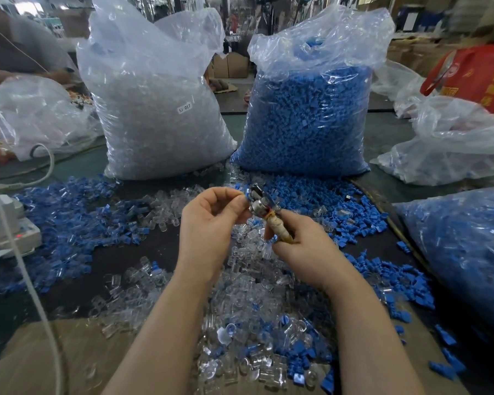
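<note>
Along the near edge of the bench (pixel 120 252), loose clear parts (pixel 248 323) and loose blue parts (pixel 69 223) lie heaped and mixed, so most of the work seems left to do. Above the bench's middle, the right hand (pixel 303 246) curls round the wrapped handle of a metal-headed tool (pixel 271 220). The left hand (pixel 208 223) pinches what looks like a small blue piece (pixel 243 192) against its head; one fitting appears underway. At the right edge a side bag (pixel 462 252) holds blue pieces. At the far edge stand two open bags, the clear-parts bag (pixel 154 115) and the blue-parts bag (pixel 305 118), both full.
</note>
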Available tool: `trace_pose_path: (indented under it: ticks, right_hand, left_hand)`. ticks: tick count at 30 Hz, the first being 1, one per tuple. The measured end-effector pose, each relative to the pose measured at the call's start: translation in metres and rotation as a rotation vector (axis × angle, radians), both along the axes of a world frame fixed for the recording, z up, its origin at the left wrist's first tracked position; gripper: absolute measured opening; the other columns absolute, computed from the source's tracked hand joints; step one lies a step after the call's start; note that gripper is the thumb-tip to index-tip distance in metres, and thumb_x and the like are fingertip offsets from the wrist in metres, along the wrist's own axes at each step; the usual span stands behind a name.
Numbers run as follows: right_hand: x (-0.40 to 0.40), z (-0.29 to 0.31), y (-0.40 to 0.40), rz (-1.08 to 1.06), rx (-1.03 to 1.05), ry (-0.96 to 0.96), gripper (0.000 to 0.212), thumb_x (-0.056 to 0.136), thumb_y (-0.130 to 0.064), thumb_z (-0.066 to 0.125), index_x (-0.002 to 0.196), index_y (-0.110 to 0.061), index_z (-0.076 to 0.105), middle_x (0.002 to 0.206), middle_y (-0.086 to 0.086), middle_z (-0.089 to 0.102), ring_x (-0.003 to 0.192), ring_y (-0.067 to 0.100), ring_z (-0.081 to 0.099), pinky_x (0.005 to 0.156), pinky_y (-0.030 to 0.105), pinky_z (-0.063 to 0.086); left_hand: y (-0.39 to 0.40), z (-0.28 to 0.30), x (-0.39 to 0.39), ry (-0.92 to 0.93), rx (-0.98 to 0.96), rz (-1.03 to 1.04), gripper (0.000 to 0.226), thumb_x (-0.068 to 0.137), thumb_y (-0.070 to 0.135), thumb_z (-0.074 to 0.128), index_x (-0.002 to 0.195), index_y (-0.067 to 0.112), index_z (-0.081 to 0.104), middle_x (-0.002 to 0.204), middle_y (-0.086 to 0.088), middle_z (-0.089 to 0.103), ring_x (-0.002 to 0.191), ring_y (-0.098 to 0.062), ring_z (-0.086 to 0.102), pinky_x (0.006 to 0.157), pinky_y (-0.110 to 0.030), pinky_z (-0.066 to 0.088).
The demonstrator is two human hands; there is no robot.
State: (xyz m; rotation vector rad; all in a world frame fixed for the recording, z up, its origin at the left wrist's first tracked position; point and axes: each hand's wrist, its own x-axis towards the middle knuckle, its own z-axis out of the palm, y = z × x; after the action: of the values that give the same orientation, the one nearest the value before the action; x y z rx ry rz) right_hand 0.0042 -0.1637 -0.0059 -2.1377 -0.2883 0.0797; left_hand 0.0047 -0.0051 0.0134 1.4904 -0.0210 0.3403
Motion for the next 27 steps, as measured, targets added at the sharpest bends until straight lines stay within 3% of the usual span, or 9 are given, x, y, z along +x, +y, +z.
trace_pose_path:
  ticks: [4,8,12,15,18,20,25,27]
  right_hand:
    - [0.000,0.000,0.000,-0.081,-0.026,-0.050,0.015,0.071,-0.026,0.050,0.084,-0.027,0.056,0.067,-0.006,0.058,0.057,0.015,0.049,0.056,0.035,0.042]
    - [0.004,-0.003,-0.007,-0.225,-0.101,-0.132,0.007,0.086,-0.024,0.055,0.091,-0.029,0.055,0.073,-0.007,0.061,0.065,0.015,0.056,0.060,0.037,0.046]
    - [0.007,-0.004,-0.012,-0.387,-0.247,-0.177,0.012,0.090,-0.030,0.052,0.102,-0.032,0.050,0.084,-0.007,0.061,0.076,0.022,0.056,0.067,0.041,0.048]
    - [0.006,-0.004,-0.015,-0.560,-0.408,-0.164,0.024,0.092,-0.029,0.050,0.116,-0.030,0.051,0.090,-0.001,0.061,0.079,0.026,0.055,0.072,0.040,0.047]
    - [0.005,-0.006,-0.020,-0.681,-0.431,-0.080,0.007,0.093,-0.028,0.050,0.100,-0.025,0.051,0.072,-0.005,0.051,0.060,0.018,0.045,0.056,0.032,0.034]
    - [0.004,-0.006,-0.023,-0.727,-0.455,0.000,0.008,0.093,-0.029,0.053,0.096,-0.021,0.051,0.071,-0.003,0.049,0.058,0.017,0.041,0.050,0.029,0.026]
    - [0.004,-0.006,-0.024,-0.748,-0.512,0.132,0.027,0.089,-0.027,0.060,0.073,-0.020,0.039,0.069,0.000,0.044,0.056,0.017,0.037,0.047,0.027,0.023]
    - [0.006,-0.007,-0.023,-0.710,-0.524,0.134,0.022,0.086,-0.026,0.061,0.074,-0.021,0.044,0.070,0.000,0.048,0.057,0.017,0.040,0.048,0.026,0.026]
  left_hand:
    - [0.022,0.003,0.002,0.080,0.063,0.072,0.006,0.083,0.006,0.073,0.085,0.012,0.072,0.074,0.000,0.074,0.070,-0.011,0.071,0.068,-0.021,0.058]
    - [0.074,-0.006,0.005,0.134,0.664,0.532,0.003,0.082,0.025,0.077,0.083,0.023,0.075,0.078,0.003,0.074,0.080,-0.015,0.068,0.079,-0.028,0.048]
    - [0.109,-0.022,0.002,0.259,0.908,0.798,0.011,0.089,0.013,0.067,0.093,0.009,0.076,0.092,-0.018,0.072,0.091,-0.037,0.063,0.079,-0.044,0.051]
    - [0.122,-0.033,0.002,0.426,0.958,0.800,0.020,0.093,0.010,0.060,0.104,0.004,0.075,0.106,-0.026,0.067,0.101,-0.045,0.059,0.083,-0.050,0.050]
    - [0.124,-0.036,0.003,0.549,1.009,0.763,0.022,0.093,0.009,0.060,0.109,-0.002,0.071,0.114,-0.031,0.059,0.100,-0.048,0.057,0.078,-0.048,0.048]
    - [0.123,-0.036,0.003,0.604,1.045,0.732,0.023,0.093,0.008,0.060,0.108,-0.007,0.068,0.115,-0.032,0.055,0.097,-0.048,0.057,0.075,-0.047,0.046]
    - [0.112,-0.027,0.005,0.698,1.151,0.707,0.039,0.093,0.021,0.062,0.121,-0.006,0.059,0.129,-0.031,0.048,0.114,-0.049,0.049,0.088,-0.051,0.045]
    - [0.106,-0.020,0.006,0.647,1.207,0.692,0.044,0.092,0.029,0.064,0.127,0.003,0.059,0.132,-0.028,0.050,0.119,-0.046,0.046,0.094,-0.050,0.043]
